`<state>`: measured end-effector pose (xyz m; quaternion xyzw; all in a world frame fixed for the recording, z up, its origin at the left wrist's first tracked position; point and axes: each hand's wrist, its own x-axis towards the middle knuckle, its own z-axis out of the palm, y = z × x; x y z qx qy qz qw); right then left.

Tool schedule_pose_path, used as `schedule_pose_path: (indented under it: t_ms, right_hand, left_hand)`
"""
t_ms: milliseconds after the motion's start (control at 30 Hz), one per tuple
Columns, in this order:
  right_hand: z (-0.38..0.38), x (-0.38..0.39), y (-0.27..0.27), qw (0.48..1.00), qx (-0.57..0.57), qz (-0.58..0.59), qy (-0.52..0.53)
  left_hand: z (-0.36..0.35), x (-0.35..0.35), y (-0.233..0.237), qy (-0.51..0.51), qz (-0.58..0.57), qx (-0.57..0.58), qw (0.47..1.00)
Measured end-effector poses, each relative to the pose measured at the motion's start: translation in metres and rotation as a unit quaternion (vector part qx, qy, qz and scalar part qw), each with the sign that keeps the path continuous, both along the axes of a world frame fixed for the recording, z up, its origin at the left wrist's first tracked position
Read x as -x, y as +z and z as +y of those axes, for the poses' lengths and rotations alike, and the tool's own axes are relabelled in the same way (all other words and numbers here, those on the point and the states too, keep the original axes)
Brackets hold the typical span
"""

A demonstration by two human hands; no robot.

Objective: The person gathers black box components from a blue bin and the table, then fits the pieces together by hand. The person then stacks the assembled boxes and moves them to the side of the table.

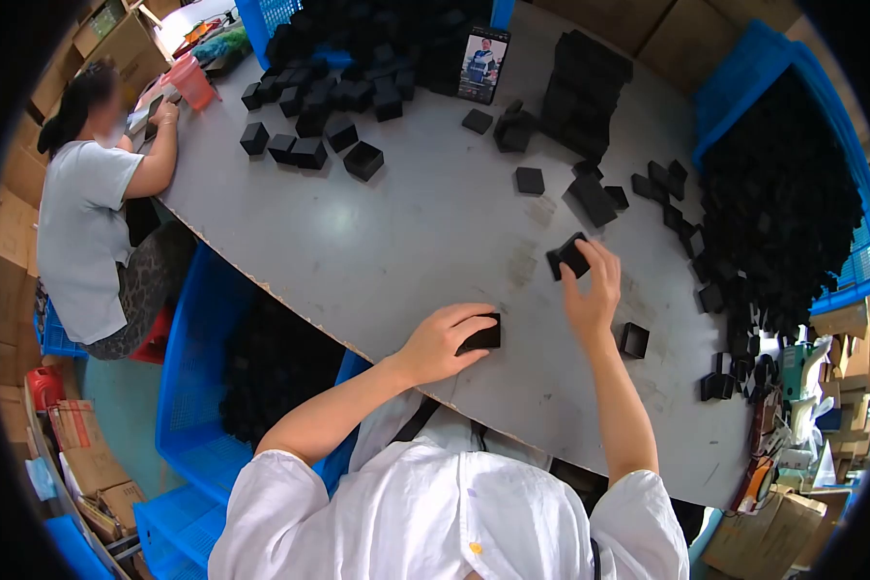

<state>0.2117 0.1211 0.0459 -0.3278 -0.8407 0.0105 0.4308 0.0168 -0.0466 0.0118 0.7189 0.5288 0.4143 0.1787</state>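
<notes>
Near the table's front edge, my left hand (445, 340) is closed around a small black box (481, 333), thumb on one side and fingers on the other. Farther right and forward, my right hand (593, 285) pinches a black piece (573, 254) between thumb and fingers; a flat black part touches it at its left. An open black box (635, 340) lies just right of my right forearm. Beyond my right hand are a longer black block (592, 200) and a flat square piece (529, 181).
The grey table (425, 232) holds many black boxes (309, 153) at the back left, a propped phone (482, 66) and a black stack (585, 92). A blue crate (744, 87) of black pieces stands right, another blue crate (188, 387) below left. A person (92, 213) sits at the left.
</notes>
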Motion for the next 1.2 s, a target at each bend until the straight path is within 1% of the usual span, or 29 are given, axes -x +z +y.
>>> schedule_pose_path:
  t_ms: [33, 67, 133, 200, 233, 300, 333, 367, 400, 467, 500, 533, 567, 600, 633, 700, 733, 767, 833, 867, 900, 933, 967, 1000, 1033, 1067, 1100, 1133, 1200]
  right_hand:
    - [-0.007, -0.002, -0.001, 0.996, 0.059, 0.033, 0.055]
    - [-0.016, -0.003, -0.001, 0.989, 0.122, 0.040, 0.078]
    - [-0.034, -0.005, 0.005, 0.970, 0.149, -0.004, 0.192]
    - [-0.056, -0.004, 0.009, 0.938, 0.158, -0.105, 0.289]
    - [-0.065, -0.003, 0.006, 0.931, 0.124, -0.154, 0.307]
    - [-0.078, -0.004, -0.008, 0.922, 0.149, -0.164, 0.318]
    - [-0.081, -0.009, -0.008, 0.922, 0.150, -0.164, 0.317]
    - [-0.081, -0.013, -0.005, 0.929, 0.160, -0.146, 0.299]
    - [-0.082, -0.018, -0.003, 0.935, 0.170, -0.129, 0.282]
    - [-0.077, -0.047, -0.012, 0.971, 0.181, -0.051, 0.148]
    - [-0.069, -0.061, -0.011, 0.985, 0.154, -0.062, 0.037]
    - [-0.063, -0.073, -0.011, 0.987, 0.123, -0.073, -0.075]
    - [-0.060, -0.080, -0.008, 0.975, 0.106, -0.102, -0.167]
    - [-0.059, -0.088, -0.006, 0.953, 0.087, -0.131, -0.257]
    - [-0.058, -0.099, -0.010, 0.953, 0.086, -0.133, -0.258]
    - [-0.061, -0.117, -0.022, 0.935, 0.187, -0.165, -0.251]
    - [-0.062, -0.121, -0.025, 0.950, 0.146, -0.183, -0.205]
    - [-0.062, -0.121, -0.027, 0.950, 0.148, -0.183, -0.206]
    - [-0.069, -0.107, -0.022, 0.974, 0.183, -0.086, -0.101]
    - [-0.074, -0.098, -0.014, 0.965, 0.244, -0.010, -0.096]
    - [-0.073, -0.095, -0.012, 0.964, 0.245, -0.008, -0.098]
    - [-0.072, -0.092, -0.011, 0.930, 0.345, 0.049, -0.118]
    - [-0.071, -0.088, -0.009, 0.881, 0.440, 0.105, -0.136]
    - [-0.067, -0.081, 0.001, 0.866, 0.466, 0.016, -0.180]
    - [-0.065, -0.081, -0.004, 0.866, 0.467, 0.016, -0.180]
    - [-0.060, -0.084, -0.015, 0.906, 0.395, -0.006, -0.154]
    - [-0.057, -0.085, -0.019, 0.939, 0.320, -0.028, -0.126]
    - [-0.057, -0.086, -0.020, 0.938, 0.320, -0.029, -0.126]
    - [-0.060, -0.087, -0.017, 0.962, 0.250, -0.069, -0.083]
  left_hand:
    - [0.000, -0.001, -0.001, 0.000, 0.000, 0.001, 1.000]
    - [-0.001, -0.002, -0.003, -0.001, -0.004, 0.009, 1.000]
    - [0.001, -0.003, -0.001, 0.000, -0.008, 0.017, 1.000]
    - [0.002, -0.009, 0.005, 0.017, -0.070, 0.022, 0.997]
    - [0.004, -0.011, 0.001, 0.016, -0.071, 0.024, 0.997]
    - [0.009, -0.018, -0.006, -0.057, -0.061, 0.013, 0.996]
    - [0.010, -0.022, -0.006, -0.066, -0.058, 0.003, 0.996]
    - [0.012, -0.023, -0.005, -0.066, -0.058, 0.004, 0.996]
    - [0.014, -0.023, -0.005, -0.064, -0.027, -0.011, 0.998]
    - [0.014, -0.023, -0.002, -0.067, 0.051, -0.011, 0.996]
    - [0.013, -0.023, -0.003, -0.065, 0.050, -0.009, 0.997]
    - [0.012, -0.023, -0.004, -0.071, 0.079, -0.010, 0.994]
    - [0.011, -0.024, -0.004, -0.079, 0.107, -0.012, 0.991]
    - [0.011, -0.024, -0.003, -0.079, 0.104, -0.012, 0.991]
    - [0.012, -0.023, 0.000, -0.077, 0.082, -0.014, 0.994]
    - [0.013, -0.023, 0.000, -0.074, 0.057, -0.015, 0.995]
    - [0.015, -0.022, -0.001, -0.089, 0.063, -0.022, 0.994]
    - [0.017, -0.020, -0.002, -0.105, 0.070, -0.029, 0.992]
    - [0.016, -0.018, 0.001, -0.114, 0.075, -0.029, 0.990]
    - [0.018, -0.016, 0.002, -0.120, 0.082, -0.033, 0.989]
    - [0.021, -0.014, 0.002, -0.122, 0.083, -0.032, 0.989]
    - [0.022, -0.011, 0.001, -0.137, 0.088, -0.040, 0.986]
    - [0.022, -0.008, 0.000, -0.152, 0.094, -0.047, 0.983]
    - [0.024, -0.006, -0.001, -0.152, 0.095, -0.045, 0.983]
    - [0.025, -0.004, -0.003, -0.161, 0.063, -0.041, 0.984]
    - [0.027, -0.004, -0.003, -0.168, 0.030, -0.039, 0.985]
    - [0.027, -0.003, -0.002, -0.168, 0.030, -0.039, 0.985]
    - [0.026, -0.004, -0.001, -0.162, 0.044, -0.054, 0.984]
    - [0.024, -0.004, 0.002, -0.156, 0.057, -0.067, 0.984]
